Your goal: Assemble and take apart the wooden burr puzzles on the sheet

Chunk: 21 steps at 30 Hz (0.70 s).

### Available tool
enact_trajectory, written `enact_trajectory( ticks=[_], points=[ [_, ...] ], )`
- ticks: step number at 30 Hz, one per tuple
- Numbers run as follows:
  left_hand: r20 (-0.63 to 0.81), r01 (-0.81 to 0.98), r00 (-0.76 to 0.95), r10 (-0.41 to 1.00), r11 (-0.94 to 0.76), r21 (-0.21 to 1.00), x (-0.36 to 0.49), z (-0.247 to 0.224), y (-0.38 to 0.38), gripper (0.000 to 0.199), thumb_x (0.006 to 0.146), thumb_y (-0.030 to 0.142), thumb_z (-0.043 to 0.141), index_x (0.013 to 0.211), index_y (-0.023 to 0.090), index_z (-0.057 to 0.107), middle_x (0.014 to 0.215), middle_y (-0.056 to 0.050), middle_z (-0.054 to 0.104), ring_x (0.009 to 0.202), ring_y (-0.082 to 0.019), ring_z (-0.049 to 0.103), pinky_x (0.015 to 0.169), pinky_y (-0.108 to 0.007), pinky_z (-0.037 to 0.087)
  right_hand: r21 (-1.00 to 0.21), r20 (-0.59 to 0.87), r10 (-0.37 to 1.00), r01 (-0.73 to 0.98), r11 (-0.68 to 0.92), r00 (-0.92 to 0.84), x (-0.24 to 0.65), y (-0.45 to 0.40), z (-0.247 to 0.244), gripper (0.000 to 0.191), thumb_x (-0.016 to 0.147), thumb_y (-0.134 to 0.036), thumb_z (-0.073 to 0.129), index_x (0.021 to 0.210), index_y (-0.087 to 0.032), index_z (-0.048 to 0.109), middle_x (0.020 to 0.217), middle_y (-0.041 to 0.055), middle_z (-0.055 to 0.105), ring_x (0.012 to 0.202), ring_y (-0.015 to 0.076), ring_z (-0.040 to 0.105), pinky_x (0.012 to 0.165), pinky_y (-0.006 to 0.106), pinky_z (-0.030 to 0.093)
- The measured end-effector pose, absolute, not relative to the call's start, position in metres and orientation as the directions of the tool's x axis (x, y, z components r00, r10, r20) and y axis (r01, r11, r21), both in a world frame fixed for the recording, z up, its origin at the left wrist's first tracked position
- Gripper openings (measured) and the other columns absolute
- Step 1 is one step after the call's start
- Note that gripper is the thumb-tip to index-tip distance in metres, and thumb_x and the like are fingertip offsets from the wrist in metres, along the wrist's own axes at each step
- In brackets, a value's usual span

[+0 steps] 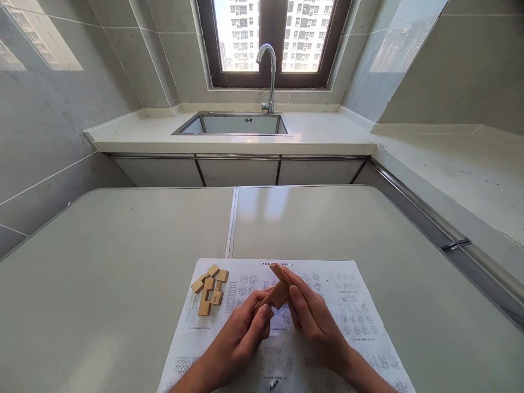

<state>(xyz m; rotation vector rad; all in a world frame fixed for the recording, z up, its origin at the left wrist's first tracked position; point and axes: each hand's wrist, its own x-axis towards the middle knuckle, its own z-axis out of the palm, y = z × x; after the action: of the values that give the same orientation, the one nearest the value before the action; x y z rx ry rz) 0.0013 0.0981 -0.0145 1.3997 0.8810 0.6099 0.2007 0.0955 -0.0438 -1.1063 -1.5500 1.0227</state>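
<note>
Holding brown, notched wooden pieces (pixel 279 293) above a white printed paper sheet (pixel 184 341), our left hand (pixel 245 330) and right hand (pixel 313 316) each show a narrow grip on the wood. Left of them, we note a cluster of tan wooden blocks (pixel 204 305) on the sheet, itself on a pale, glossy table (pixel 123 273).

At the top centre of the frame I see a dark-framed window (pixel 273 33) letting in daylight, with pale high-rise buildings (pixel 307 33) outside and glossy grey tiled walls (pixel 172 60) around it, bright reflections (pixel 49 41) lying on them at upper left and upper right. Below it I face a white countertop (pixel 327 125) with a steel sink (pixel 235 125) and curved tap (pixel 273 76), continuing down the right side. My pale desk (pixel 102 245), split by a seam (pixel 232 218), fills the lower half.
</note>
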Motion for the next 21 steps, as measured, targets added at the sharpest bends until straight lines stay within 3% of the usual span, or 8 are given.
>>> enact_trajectory(
  ticks=[2,4,13,21],
  points=[
    [-0.159,0.146,0.556,0.816,0.092,0.985,0.002,-0.014,0.098,0.041,0.110,0.053,0.038,0.123,0.016,0.053,0.077,0.003,0.042,0.069,-0.014,0.040,0.067,-0.028,0.038,-0.928,0.270,0.947,0.216,0.304,-0.173,0.202,0.097,-0.045,0.045,0.113,-0.036,0.033,0.155,-0.034,0.050,0.147,0.0060,0.065,0.129,0.0262,0.065,0.108,0.047,0.057],
    [-0.154,0.161,0.554,0.818,0.076,0.984,0.001,-0.014,0.097,0.041,0.110,0.052,0.038,0.124,0.017,0.053,0.078,0.002,0.044,0.070,-0.015,0.041,0.068,-0.028,0.038,-0.910,0.300,0.934,0.236,0.342,-0.196,0.203,0.098,-0.046,0.046,0.113,-0.031,0.034,0.157,-0.036,0.046,0.156,0.0021,0.057,0.144,0.0240,0.054,0.119,0.048,0.048],
    [-0.144,0.194,0.555,0.819,0.040,0.980,0.001,-0.017,0.095,0.043,0.111,0.050,0.034,0.134,0.017,0.052,0.081,0.001,0.046,0.072,-0.015,0.043,0.071,-0.029,0.041,-0.831,0.384,0.903,0.355,0.429,-0.192,0.204,0.095,-0.056,0.051,0.111,-0.020,0.037,0.160,-0.033,0.040,0.155,0.0036,0.059,0.142,0.0223,0.057,0.114,0.042,0.054],
    [-0.139,0.191,0.556,0.820,0.038,0.981,0.003,-0.014,0.095,0.041,0.111,0.048,0.037,0.135,0.018,0.052,0.080,0.002,0.047,0.071,-0.015,0.044,0.071,-0.029,0.042,-0.822,0.369,0.901,0.371,0.431,-0.228,0.202,0.093,-0.059,0.052,0.111,-0.020,0.039,0.161,-0.032,0.038,0.155,0.0060,0.059,0.140,0.0240,0.059,0.113,0.043,0.055]
  ],
)
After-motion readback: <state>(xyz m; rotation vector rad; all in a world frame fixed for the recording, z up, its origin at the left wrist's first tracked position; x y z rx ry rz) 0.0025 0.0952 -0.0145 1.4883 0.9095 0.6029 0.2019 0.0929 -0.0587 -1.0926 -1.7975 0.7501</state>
